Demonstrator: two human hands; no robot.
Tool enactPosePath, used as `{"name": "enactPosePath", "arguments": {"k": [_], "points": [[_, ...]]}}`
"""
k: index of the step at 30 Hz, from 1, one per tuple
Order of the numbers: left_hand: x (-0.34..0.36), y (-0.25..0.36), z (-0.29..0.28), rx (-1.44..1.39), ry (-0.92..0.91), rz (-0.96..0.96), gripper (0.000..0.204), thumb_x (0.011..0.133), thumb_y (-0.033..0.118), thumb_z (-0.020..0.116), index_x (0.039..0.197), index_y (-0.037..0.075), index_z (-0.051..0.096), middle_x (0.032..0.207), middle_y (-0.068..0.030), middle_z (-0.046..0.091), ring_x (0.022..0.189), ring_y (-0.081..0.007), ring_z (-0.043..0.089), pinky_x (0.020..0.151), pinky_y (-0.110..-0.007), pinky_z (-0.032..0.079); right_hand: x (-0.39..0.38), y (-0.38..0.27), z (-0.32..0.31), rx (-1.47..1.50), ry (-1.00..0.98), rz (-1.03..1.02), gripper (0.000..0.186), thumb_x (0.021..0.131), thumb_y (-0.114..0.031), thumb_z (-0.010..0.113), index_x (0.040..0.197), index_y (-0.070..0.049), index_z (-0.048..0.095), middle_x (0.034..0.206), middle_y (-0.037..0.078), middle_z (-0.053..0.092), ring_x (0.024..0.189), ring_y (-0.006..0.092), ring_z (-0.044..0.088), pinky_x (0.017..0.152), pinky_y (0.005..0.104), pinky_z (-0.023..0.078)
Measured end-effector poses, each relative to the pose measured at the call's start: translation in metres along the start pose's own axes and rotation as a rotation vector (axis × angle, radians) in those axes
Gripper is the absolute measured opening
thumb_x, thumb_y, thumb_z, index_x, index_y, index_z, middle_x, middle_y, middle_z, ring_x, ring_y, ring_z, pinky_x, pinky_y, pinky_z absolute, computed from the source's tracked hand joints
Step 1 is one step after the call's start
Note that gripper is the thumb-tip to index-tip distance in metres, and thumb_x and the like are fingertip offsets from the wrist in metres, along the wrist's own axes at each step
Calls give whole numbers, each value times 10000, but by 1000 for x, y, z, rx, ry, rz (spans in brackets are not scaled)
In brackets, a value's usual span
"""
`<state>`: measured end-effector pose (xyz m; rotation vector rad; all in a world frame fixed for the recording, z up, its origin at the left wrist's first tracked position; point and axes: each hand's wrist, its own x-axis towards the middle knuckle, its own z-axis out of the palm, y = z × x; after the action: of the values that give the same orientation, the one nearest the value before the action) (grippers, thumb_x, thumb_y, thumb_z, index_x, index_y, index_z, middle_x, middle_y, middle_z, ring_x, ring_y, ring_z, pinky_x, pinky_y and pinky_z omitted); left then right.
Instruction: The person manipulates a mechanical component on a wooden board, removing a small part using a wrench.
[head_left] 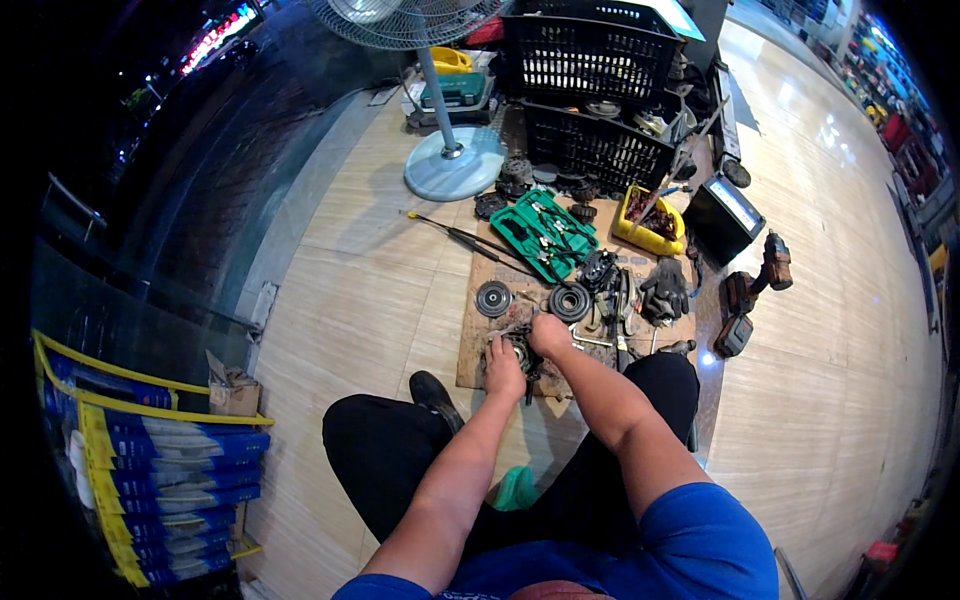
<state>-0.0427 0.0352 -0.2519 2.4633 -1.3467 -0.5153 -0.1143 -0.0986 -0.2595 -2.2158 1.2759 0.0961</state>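
Note:
On a brown cardboard sheet (467,368) in front of me lies a dark, greasy round metal machine part (524,352). My left hand (504,370) grips its left side, fingers curled over the top. My right hand (549,336) is closed at its upper right; whatever those fingers hold is hidden under them. Just beyond are a black pulley wheel (493,298) and a thick black ring (569,301). To the right of my right hand lie a bent metal wrench (590,340) and several pliers-like tools (625,300).
Farther out lie a green tool case (545,235), a yellow tub (650,222) of small parts and dark gloves (664,290). A cordless impact wrench (745,300) stands right, near a black box (725,220). Black crates (595,60) and a fan base (455,165) stand behind; a yellow-blue rack (170,480) left.

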Motion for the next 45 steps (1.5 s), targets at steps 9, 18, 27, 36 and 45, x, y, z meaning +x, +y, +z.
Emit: {"name": "enactPosePath", "arguments": {"k": [9, 18, 27, 36, 45], "points": [[-6, 8, -19, -31, -89, -33, 651, 770, 5, 686, 1359, 3, 410, 1531, -159, 289, 1388, -385, 310, 1115, -426, 358, -3, -3, 2, -25, -5, 7, 255, 844, -186, 588, 952, 5, 716, 1023, 218, 694, 968, 361, 679, 851, 448, 546], [-4, 7, -10, -50, -30, 2, 632, 759, -6, 675, 1332, -34, 410, 1494, -213, 311, 1347, -405, 342, 1114, -435, 343, 6, 9, 11, 28, 35, -23, 428, 849, -386, 661, 907, 36, 706, 959, 269, 679, 937, 405, 662, 837, 481, 530], [1, 5, -6, -36, -39, 30, 740, 684, 34, 781, 1330, -27, 425, 1469, -200, 348, 1305, -405, 395, 1105, -422, 360, 1, 10, -43, 61, 248, -183, 416, 848, -404, 658, 842, 10, 699, 857, 273, 662, 837, 437, 646, 776, 501, 513], [-4, 4, -9, -5, 9, -11, 737, 677, 44, 828, 1308, 3, 448, 1477, -166, 360, 1289, -366, 451, 1023, -426, 448, -40, 4, -81, 216, 277, -281, 277, 814, -250, 714, 934, -1, 694, 909, 234, 661, 894, 412, 631, 787, 467, 498], [-3, 4, -14, -1, -53, -13, 791, 679, 96, 835, 1347, -2, 423, 1482, -184, 342, 1342, -367, 375, 1102, -387, 378, -50, 0, -79, 333, 359, -470, 203, 797, -125, 692, 946, 10, 662, 937, 227, 641, 933, 412, 611, 822, 454, 492]]}}
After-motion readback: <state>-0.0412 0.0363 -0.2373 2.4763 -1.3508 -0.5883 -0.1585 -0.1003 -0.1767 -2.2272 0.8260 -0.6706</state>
